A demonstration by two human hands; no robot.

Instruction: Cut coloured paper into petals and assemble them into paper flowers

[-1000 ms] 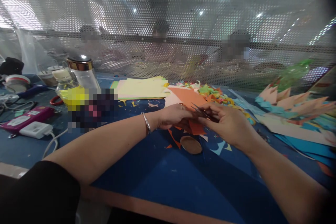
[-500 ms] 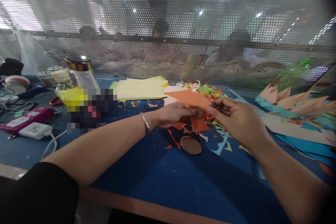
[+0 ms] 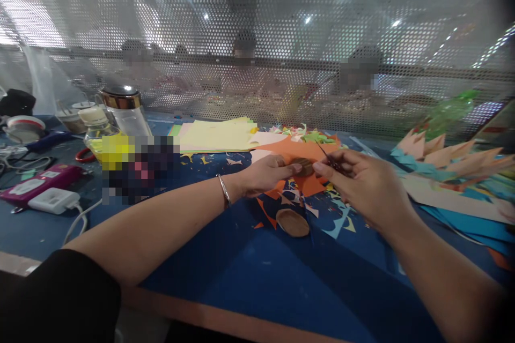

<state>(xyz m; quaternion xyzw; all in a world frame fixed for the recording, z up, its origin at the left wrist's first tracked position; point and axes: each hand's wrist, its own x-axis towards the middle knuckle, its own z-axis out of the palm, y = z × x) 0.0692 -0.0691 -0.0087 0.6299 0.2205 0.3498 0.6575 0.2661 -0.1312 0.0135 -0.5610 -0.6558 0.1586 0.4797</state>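
My left hand [image 3: 263, 174] is closed, its thumb pinching a brown cardboard disc [image 3: 304, 166] flat against a sheet of orange paper [image 3: 277, 146]. Just right of the disc, my right hand [image 3: 360, 179] grips dark, slim scissors [image 3: 330, 159] whose tip points up and left over the orange sheet. The scissors' handles are mostly hidden by my fingers. Below both hands, a second cardboard disc [image 3: 293, 223] lies on the blue table [image 3: 241, 273]. Cut paper scraps [image 3: 338, 220] are scattered around it.
A stack of pale coloured sheets [image 3: 219, 135] lies behind my left hand. Folded paper pieces [image 3: 450, 155] and blue sheets [image 3: 470, 225] lie at the right. A bottle [image 3: 96, 126], a glass flask [image 3: 126, 115] and a magenta power strip [image 3: 44, 185] occupy the left. A perforated screen [image 3: 257, 86] stands behind.
The orange sheet and disc have turned a little in my left hand, uncovering more scraps beneath. The scissors have shifted slightly beside the disc. The second disc stays put.
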